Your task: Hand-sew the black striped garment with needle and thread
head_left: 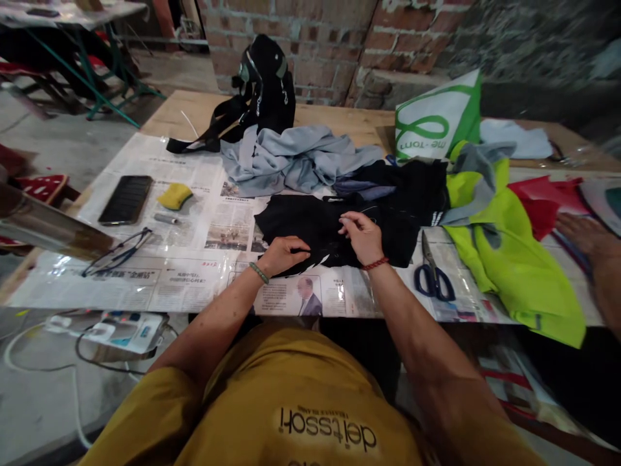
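Black cloth touched by half-curled left hand | right hand loosely pinched | both holds unclear | risk: cloth rucked by uneven pull

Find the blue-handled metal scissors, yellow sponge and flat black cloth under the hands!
Blue-handled metal scissors (431,263): head view, where blades meet handles.
Yellow sponge (174,196): head view, top's middle.
Flat black cloth (319,225): head view, bare middle part.
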The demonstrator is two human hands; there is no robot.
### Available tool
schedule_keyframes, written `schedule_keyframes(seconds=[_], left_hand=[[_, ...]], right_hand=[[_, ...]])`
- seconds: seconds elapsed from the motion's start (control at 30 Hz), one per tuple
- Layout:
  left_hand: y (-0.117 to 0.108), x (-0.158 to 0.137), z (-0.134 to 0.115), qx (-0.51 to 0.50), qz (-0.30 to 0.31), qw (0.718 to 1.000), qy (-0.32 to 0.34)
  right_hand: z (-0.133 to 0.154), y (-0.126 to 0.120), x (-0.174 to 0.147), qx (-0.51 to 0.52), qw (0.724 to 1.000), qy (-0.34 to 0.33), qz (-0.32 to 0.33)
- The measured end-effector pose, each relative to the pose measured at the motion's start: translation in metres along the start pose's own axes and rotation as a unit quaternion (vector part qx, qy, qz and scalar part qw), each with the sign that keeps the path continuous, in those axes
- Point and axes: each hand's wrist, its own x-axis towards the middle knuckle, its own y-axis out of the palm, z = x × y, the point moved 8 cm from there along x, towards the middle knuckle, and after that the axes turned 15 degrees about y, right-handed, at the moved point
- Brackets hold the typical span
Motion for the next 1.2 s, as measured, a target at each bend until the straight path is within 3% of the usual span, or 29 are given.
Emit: schedule_keyframes(seconds=[0.1, 0.2, 0.33, 0.47, 0.8, 1.2], left_hand=[[-0.001, 0.001, -0.002, 0.001, -0.003, 1.000, 0.015], [0.000, 0.001, -0.005, -0.001, 0.005, 1.000, 0.029], [0.001, 0.001, -0.011, -0.008, 0.019, 0.999, 0.047], [0.000, 0.000, -0.016, -0.023, 0.012, 0.997, 0.067], [0.000, -0.003, -0.014, -0.043, 0.004, 0.997, 0.065], [0.005, 0.000, -0.019, -0.072, 0.028, 0.995, 0.069]], right_hand=[[0.045, 0.015, -0.020, -0.078, 0.987, -0.121, 0.064], [0.068, 0.036, -0.036, -0.210, 0.942, -0.233, 0.123], [0.052, 0.057, -0.041, -0.371, 0.869, -0.273, 0.179], [0.040, 0.061, -0.049, -0.412, 0.838, -0.294, 0.206], [0.045, 0.055, -0.065, -0.382, 0.838, -0.310, 0.237], [0.044, 0.049, -0.068, -0.270, 0.892, -0.232, 0.280]])
